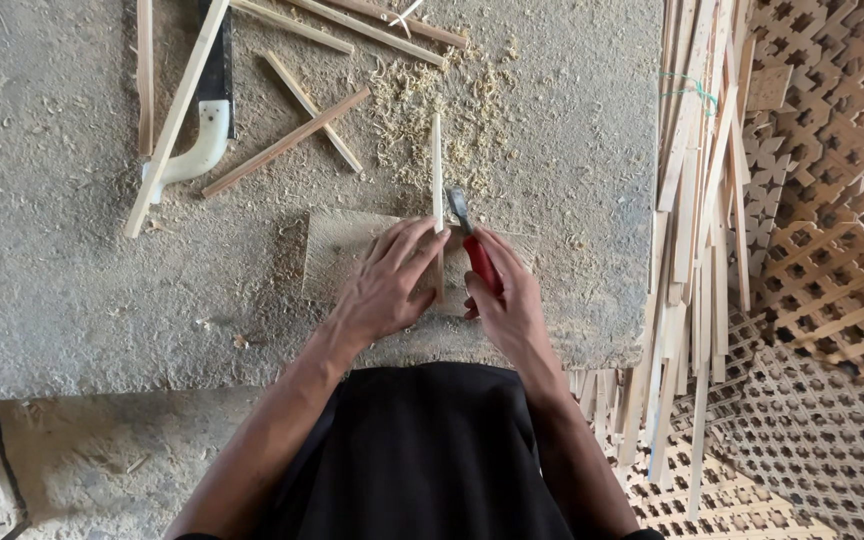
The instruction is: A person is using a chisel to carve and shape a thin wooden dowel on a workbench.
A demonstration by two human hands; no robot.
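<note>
The left hand [384,285] lies flat with its fingers spread, pressing a thin wooden strip [437,170] down onto a small flat board [337,245] on the dusty bench [72,280]; the strip runs straight away from the person, its far end over a scatter of wood shavings [422,110]. The right hand [510,300] is clenched around the red handle of a chisel [474,245], whose blade sits just beside the strip and close to the left fingertips [439,238]. That closeness looks like the main hazard: if the blade skids off the narrow strip, it could meet those fingers (they lie right next to the edge). The strip is slender enough that a heavy push might split it or make it twist out from under the palm. A white-handled saw [214,110] and loose sticks [297,125] lie well apart to the left, and a bundle of long slats [687,250] leans at the bench's right edge.
</note>
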